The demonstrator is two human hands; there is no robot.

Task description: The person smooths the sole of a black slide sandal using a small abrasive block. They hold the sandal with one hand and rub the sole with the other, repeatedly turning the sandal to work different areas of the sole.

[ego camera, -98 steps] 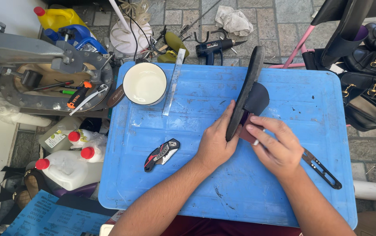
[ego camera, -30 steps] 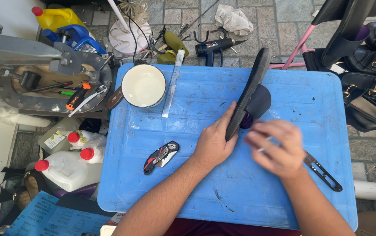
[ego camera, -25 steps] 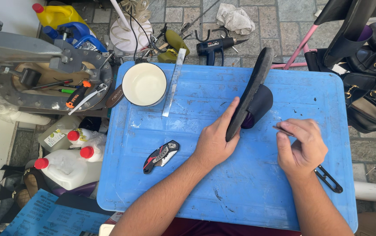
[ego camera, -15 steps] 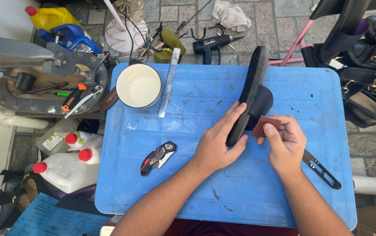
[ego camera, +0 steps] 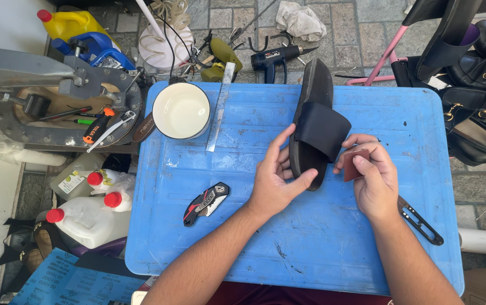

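A black slide sandal (ego camera: 315, 121) stands on its side edge on the blue plastic table (ego camera: 243, 248), strap facing right. My left hand (ego camera: 275, 179) grips its near end, thumb under the sole and fingers along the footbed side. My right hand (ego camera: 370, 176) pinches a small reddish-brown square piece (ego camera: 356, 164) right beside the strap, close to the sandal's edge.
A white bowl (ego camera: 181, 110), a metal ruler (ego camera: 220, 107) and a folding utility knife (ego camera: 205, 203) lie on the table's left half. Black snips (ego camera: 421, 221) lie by my right wrist. Jugs (ego camera: 93, 214), a machine (ego camera: 51, 101), tools and dark shoes (ego camera: 477, 107) surround the table.
My right hand drew away to the right from the sandal, then came back to its strap with the brown piece. The left hand kept hold of the sandal, which now shows its strap more.
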